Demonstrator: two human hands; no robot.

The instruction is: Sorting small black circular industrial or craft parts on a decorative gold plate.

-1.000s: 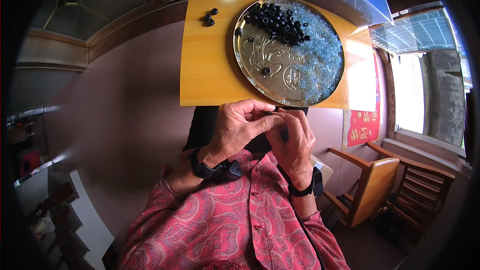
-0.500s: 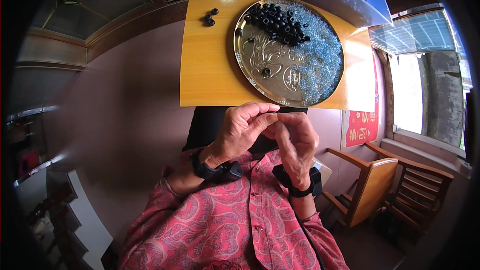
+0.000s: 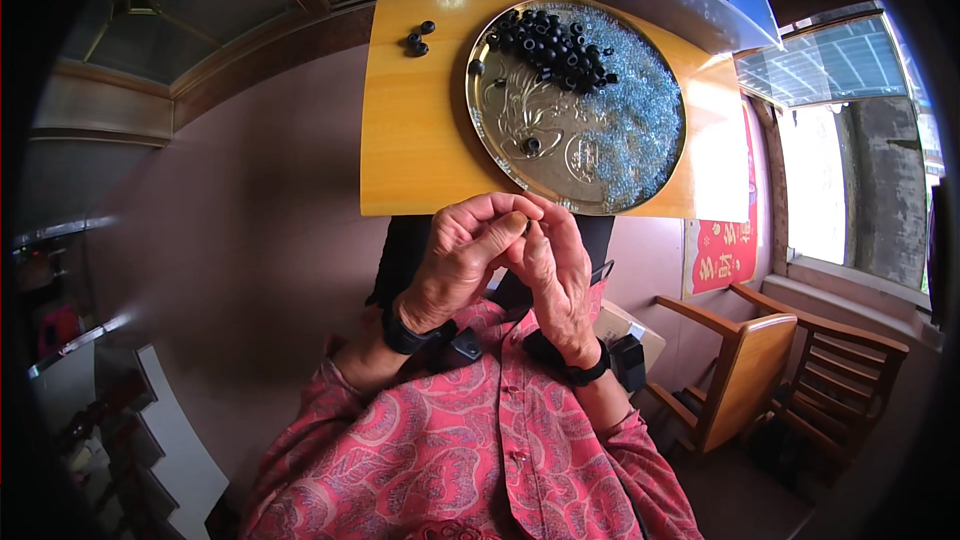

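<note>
Left hand (image 3: 462,258) and right hand (image 3: 553,270) pinched fingertip to fingertip, contents too small to tell; beyond, round metal tray (image 3: 500,145) of black rings (image 3: 556,40).

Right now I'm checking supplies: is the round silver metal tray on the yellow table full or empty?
Partly full: the round silver metal tray holds black rings and clear blue beads; its left half is mostly bare.

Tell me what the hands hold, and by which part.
Cannot be told. Left hand and right hand press fingertips together below the table edge; anything pinched between them is hidden.
</note>
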